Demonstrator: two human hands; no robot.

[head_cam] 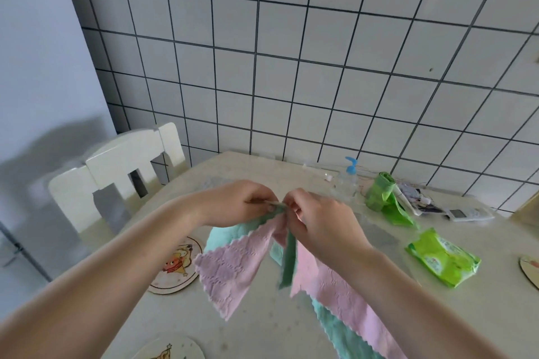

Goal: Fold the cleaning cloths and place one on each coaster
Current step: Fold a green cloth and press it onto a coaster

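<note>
The cleaning cloth (230,268) looks light, soft and wholly limp, so it should drape from whatever points hold it and keep no shape of its own; it will probably hang straight only if taken by two adjacent corners and drawn apart, and a fold is likely to hold better once the cloth lies flat on the table (256,326). Both hands meet above the middle of the table; the left hand (236,202) pinches a bunched corner of the fabric between thumb and curled fingers, and the right hand (318,220) pinches the same bunch just beside it, fingertips almost touching (which edges each holds is hidden in the bunch). From that pinch the cloth spills downward in two lobes; it is pink on one face and teal-green on the other, with a woven texture and zigzag-cut edges. More pink and teal fabric (358,326) trails under the right forearm toward the near edge; whether it is the same cloth or a second one cannot be told.

A round coaster (178,264) with a cartoon print lies on the table under the left forearm, bare of any cloth; another coaster (172,350) shows at the near edge, and the rim of a third coaster (529,272) at the far right; none carries a folded cloth yet, so the task seems at an early stage.
</note>
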